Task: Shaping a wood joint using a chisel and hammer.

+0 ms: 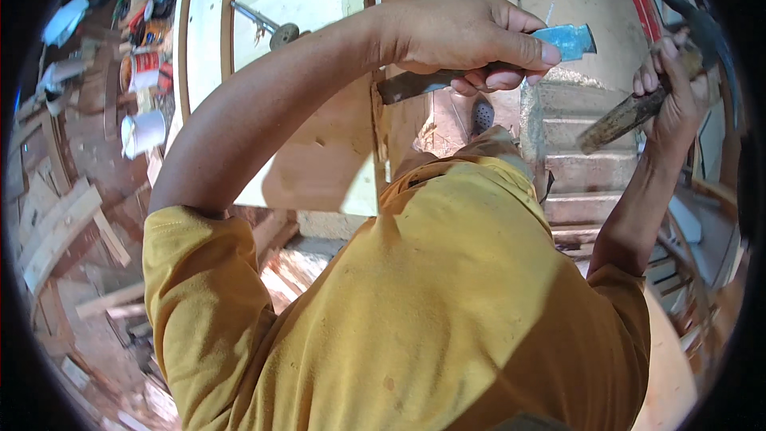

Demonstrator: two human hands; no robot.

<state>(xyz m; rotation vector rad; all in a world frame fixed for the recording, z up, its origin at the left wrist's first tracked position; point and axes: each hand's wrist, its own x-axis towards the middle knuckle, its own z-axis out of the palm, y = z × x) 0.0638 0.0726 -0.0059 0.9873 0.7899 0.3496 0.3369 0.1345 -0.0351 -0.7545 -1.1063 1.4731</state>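
My left hand [471,36] is closed around a chisel, its blue handle [568,41] sticking out past the thumb. The dark flat blade [411,86] points left, its end over the edge of a pale wooden panel [319,156]. Out to the right, my right hand [678,88] grips a hammer by its worn wooden handle [622,121]. The dark curved hammer head [710,28] is partly blurred near the rim of the view. On the panel, beside my left forearm, lie a metal rod [254,16] and a round dark knob [284,35].
A white bucket [144,134] and a paint tub [145,69] stand at the left among tools. Wood offcuts [60,231] litter the floor there. Step-like boards [582,164] lie right of the panel. A perforated shoe [483,116] shows below my left hand.
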